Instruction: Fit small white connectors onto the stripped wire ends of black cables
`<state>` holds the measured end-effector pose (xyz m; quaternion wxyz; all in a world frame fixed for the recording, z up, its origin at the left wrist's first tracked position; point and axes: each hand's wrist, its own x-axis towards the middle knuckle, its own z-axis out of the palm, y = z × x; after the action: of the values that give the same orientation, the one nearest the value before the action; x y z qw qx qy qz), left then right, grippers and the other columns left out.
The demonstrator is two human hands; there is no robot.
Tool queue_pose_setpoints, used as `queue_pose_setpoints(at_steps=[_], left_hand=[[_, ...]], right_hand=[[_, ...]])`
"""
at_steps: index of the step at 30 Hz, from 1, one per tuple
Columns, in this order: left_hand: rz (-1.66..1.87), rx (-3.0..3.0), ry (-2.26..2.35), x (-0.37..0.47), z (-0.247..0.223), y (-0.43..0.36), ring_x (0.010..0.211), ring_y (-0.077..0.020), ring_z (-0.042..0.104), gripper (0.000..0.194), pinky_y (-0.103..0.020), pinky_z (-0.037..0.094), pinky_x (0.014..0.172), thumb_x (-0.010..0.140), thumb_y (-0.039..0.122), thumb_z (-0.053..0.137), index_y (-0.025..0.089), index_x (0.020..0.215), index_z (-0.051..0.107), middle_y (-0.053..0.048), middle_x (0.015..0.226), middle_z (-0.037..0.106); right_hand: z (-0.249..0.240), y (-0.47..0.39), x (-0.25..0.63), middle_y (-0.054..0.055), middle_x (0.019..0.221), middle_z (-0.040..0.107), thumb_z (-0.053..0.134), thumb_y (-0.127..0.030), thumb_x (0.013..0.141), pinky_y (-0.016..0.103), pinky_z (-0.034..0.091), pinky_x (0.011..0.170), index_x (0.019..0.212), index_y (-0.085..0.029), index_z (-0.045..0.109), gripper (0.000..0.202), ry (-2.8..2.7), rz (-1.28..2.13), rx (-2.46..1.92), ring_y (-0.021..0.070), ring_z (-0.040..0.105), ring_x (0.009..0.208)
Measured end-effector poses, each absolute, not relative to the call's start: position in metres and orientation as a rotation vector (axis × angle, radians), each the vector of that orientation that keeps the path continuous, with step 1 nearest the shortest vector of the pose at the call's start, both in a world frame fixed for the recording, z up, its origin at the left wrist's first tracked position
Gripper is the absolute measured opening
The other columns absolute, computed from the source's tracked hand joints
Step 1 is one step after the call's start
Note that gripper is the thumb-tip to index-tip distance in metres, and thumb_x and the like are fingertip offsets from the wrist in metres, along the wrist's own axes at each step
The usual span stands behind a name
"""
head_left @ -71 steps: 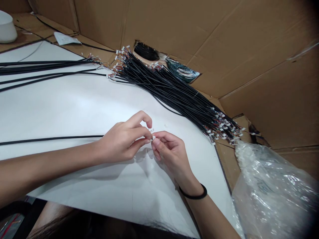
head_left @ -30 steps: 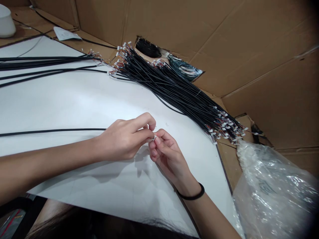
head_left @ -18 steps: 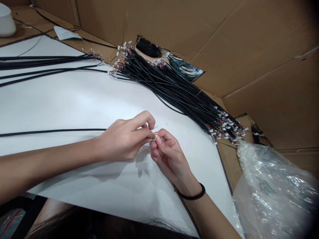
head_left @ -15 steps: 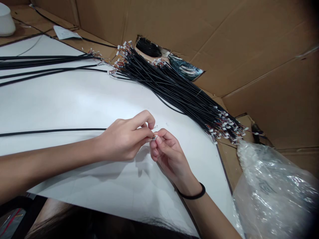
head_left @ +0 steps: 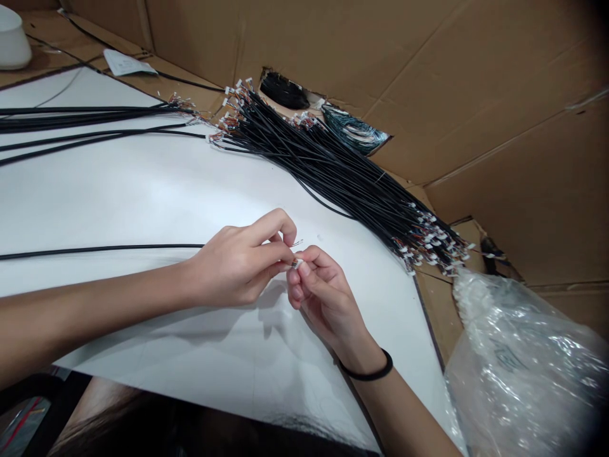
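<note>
A black cable (head_left: pixel 104 251) runs in from the left edge across the white sheet (head_left: pixel 143 197) and passes under my left hand (head_left: pixel 242 263). The fingertips of that hand are pinched on the thin wires at the cable's end, and a few loose wire ends (head_left: pixel 297 242) stick out above them. My right hand (head_left: pixel 321 285), with a black band on its wrist, pinches a small white connector (head_left: pixel 297 262) between thumb and forefinger. The two hands' fingertips meet at the connector. Fine detail there is too small to tell.
A big bundle of black cables (head_left: pixel 333 171) with white connectors lies diagonally beyond my hands. More cables (head_left: pixel 95 119) lie at the upper left. A clear plastic bag (head_left: pixel 523 362) is at the right, a white container (head_left: pixel 13 41) at the top left, and cardboard walls (head_left: pixel 428 76) stand behind.
</note>
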<state>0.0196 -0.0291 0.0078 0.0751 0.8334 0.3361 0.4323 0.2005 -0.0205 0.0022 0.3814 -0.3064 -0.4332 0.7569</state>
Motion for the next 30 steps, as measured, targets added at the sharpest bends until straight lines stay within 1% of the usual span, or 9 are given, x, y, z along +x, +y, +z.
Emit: queue_pose_setpoints(at_steps=[5, 8, 12, 14, 17, 19, 20, 25, 30], left_hand=[[1.33, 2.505, 1.031, 0.0204, 0.0073, -0.0285, 0.073, -0.0147, 0.059, 0.013, -0.024, 0.051, 0.055, 0.088, 0.011, 0.052, 0.01, 0.079, 0.062, -0.008, 0.091, 0.054], [1.324, 2.523, 1.061, 0.0207, 0.0066, -0.0282, 0.066, -0.0116, 0.056, 0.014, -0.022, 0.048, 0.05, 0.089, 0.012, 0.051, 0.011, 0.079, 0.061, -0.007, 0.09, 0.055], [1.327, 2.578, 1.101, 0.0209, 0.005, -0.028, 0.057, -0.0084, 0.052, 0.015, -0.02, 0.044, 0.046, 0.091, 0.014, 0.049, 0.012, 0.08, 0.059, -0.005, 0.089, 0.056], [1.345, 2.585, 1.08, 0.0209, 0.0035, -0.0281, 0.062, -0.0091, 0.054, 0.013, -0.019, 0.047, 0.049, 0.091, 0.014, 0.049, 0.014, 0.083, 0.058, -0.005, 0.09, 0.056], [1.367, 2.547, 1.019, 0.0206, 0.001, -0.028, 0.078, -0.0132, 0.059, 0.007, -0.021, 0.052, 0.057, 0.09, 0.013, 0.052, 0.014, 0.086, 0.058, -0.007, 0.097, 0.055], [1.382, 2.523, 0.978, 0.0203, -0.0002, -0.0276, 0.086, -0.0159, 0.06, 0.003, -0.023, 0.053, 0.061, 0.087, 0.013, 0.056, 0.014, 0.089, 0.058, -0.009, 0.102, 0.053], [1.394, 2.515, 0.961, 0.0202, -0.0006, -0.0272, 0.088, -0.0165, 0.06, 0.005, -0.024, 0.054, 0.062, 0.086, 0.012, 0.057, 0.014, 0.09, 0.058, -0.01, 0.103, 0.052], [1.418, 2.488, 0.963, 0.0205, -0.0002, -0.025, 0.085, -0.0147, 0.059, 0.005, -0.026, 0.055, 0.066, 0.088, 0.01, 0.055, 0.014, 0.085, 0.057, -0.008, 0.1, 0.052], [1.379, 2.473, 0.932, 0.0198, 0.0011, -0.0243, 0.076, -0.0123, 0.058, 0.008, -0.025, 0.053, 0.061, 0.089, 0.009, 0.052, 0.014, 0.083, 0.056, -0.008, 0.1, 0.051]], right_hand=[[0.0023, -0.0219, 0.2, -0.003, 0.065, 0.062, 0.072, -0.027, 0.08, 0.017, 0.048, 0.044, 0.082, -0.019, 0.064, 0.012, -1.164, 1.818, -0.808, 0.0065, 0.053, 0.049], [0.0017, -0.0243, 0.1986, -0.003, 0.067, 0.063, 0.071, -0.026, 0.081, 0.017, 0.049, 0.045, 0.083, -0.019, 0.064, 0.01, -1.186, 1.742, -0.815, 0.0068, 0.054, 0.051], [0.0025, -0.026, 0.1964, -0.002, 0.067, 0.064, 0.072, -0.025, 0.081, 0.016, 0.049, 0.044, 0.083, -0.019, 0.066, 0.009, -1.152, 1.756, -0.818, 0.0063, 0.053, 0.05], [0.004, -0.0261, 0.1956, -0.002, 0.066, 0.063, 0.073, -0.026, 0.079, 0.015, 0.048, 0.043, 0.082, -0.018, 0.066, 0.011, -1.102, 1.794, -0.831, 0.0059, 0.052, 0.049], [0.0066, -0.0259, 0.195, -0.002, 0.064, 0.062, 0.075, -0.025, 0.077, 0.013, 0.046, 0.042, 0.08, -0.018, 0.067, 0.012, -1.019, 1.859, -0.846, 0.0049, 0.05, 0.048], [0.0078, -0.0257, 0.1949, -0.003, 0.063, 0.061, 0.076, -0.024, 0.076, 0.012, 0.045, 0.042, 0.079, -0.017, 0.067, 0.012, -0.977, 1.885, -0.856, 0.0045, 0.049, 0.047], [0.0081, -0.0255, 0.1949, -0.003, 0.062, 0.061, 0.076, -0.024, 0.075, 0.012, 0.044, 0.041, 0.079, -0.017, 0.068, 0.012, -0.964, 1.891, -0.86, 0.0043, 0.048, 0.047], [0.0076, -0.0239, 0.1955, -0.002, 0.063, 0.059, 0.076, -0.027, 0.074, 0.014, 0.043, 0.041, 0.079, -0.017, 0.069, 0.013, -0.986, 1.879, -0.904, 0.0049, 0.047, 0.047], [0.0055, -0.0222, 0.1972, 0.0, 0.068, 0.059, 0.074, -0.03, 0.076, 0.018, 0.045, 0.044, 0.082, -0.017, 0.07, 0.014, -1.1, 1.81, -0.986, 0.0073, 0.048, 0.051]])
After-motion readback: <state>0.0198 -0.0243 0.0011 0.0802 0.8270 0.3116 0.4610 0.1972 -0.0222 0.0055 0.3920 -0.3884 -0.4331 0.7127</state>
